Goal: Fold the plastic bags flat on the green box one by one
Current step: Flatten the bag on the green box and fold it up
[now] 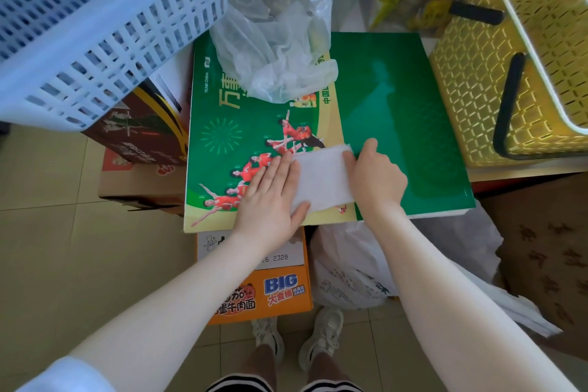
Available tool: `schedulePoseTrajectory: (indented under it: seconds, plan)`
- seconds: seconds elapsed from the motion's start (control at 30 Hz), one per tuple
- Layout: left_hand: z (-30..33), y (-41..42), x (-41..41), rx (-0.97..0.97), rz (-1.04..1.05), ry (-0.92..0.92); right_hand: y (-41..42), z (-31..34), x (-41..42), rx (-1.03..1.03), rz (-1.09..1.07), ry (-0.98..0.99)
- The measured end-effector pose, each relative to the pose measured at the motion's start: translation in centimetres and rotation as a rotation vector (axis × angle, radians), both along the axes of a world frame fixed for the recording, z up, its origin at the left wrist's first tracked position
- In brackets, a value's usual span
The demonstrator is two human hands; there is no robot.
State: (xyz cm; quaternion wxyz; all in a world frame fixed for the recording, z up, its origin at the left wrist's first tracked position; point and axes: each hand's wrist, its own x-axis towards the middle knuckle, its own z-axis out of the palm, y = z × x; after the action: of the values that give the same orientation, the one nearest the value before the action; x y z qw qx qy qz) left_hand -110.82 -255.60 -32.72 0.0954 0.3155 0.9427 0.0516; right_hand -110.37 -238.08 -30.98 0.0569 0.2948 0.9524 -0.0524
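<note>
A flat white folded plastic bag is lying near the front edge of the large green printed cardboard box, and both hands are working on it: the left hand is pressing down with straight fingers spread over the bag's left end, while the right hand is resting at its right end with fingers curled over the edge, seemingly pinching it, though the fingertips are hidden beneath the knuckles. The main risk, as I judge it, is the slick film springing open or sliding off the near edge once the pressing hand is lifting away, since the bag is sitting so close to the box's front lip; trapped air could also be puffing the fold back up. A crumpled translucent plastic bag is sitting at the far left of the box lid, waiting unfolded, and a careless sweep could be knocking it off. The glossy lid is offering little friction. Around the box, a pale blue slotted plastic basket is looming at the left, a yellow lattice plastic basket with black handles is standing at the right, an orange noodle carton and white bags are crowding the tiled floor below.
</note>
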Motion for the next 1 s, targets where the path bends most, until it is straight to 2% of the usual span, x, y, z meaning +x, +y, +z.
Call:
schedulePoseTrajectory:
  seconds: [0.07,0.13,0.2,0.23,0.3,0.43,0.8,0.9,1.0]
  plan:
    - [0.1,-0.2,-0.2,-0.009,-0.006,-0.001,-0.4,0.3,0.1,0.098,0.162,0.159]
    - [0.2,-0.3,-0.4,0.011,-0.005,-0.001,-1.6,-0.2,0.6,0.137,0.471,0.339]
    - [0.1,-0.4,-0.4,0.019,-0.015,0.0,-2.5,-1.3,1.5,0.091,0.734,0.302]
    - [0.1,-0.5,-0.4,0.007,-0.023,0.0,-2.6,-1.7,1.9,0.073,0.786,0.235]
    - [-0.3,-0.6,-0.6,-0.014,-0.031,0.001,-2.2,-2.3,2.3,0.045,0.794,0.137]
    - [-0.1,-0.8,-0.7,-0.03,-0.05,-0.012,-1.6,-2.5,2.3,0.07,0.776,0.106]
    - [0.1,-1.1,-1.2,-0.044,-0.094,-0.068,2.8,-1.0,3.0,0.014,0.577,-0.161]
    - [0.8,-1.2,-1.8,-0.04,-0.115,-0.107,1.6,0.1,2.9,0.112,0.575,-0.14]
    - [1.8,-1.1,-2.5,-0.038,-0.152,-0.132,0.6,1.0,3.1,0.112,0.745,-0.015]
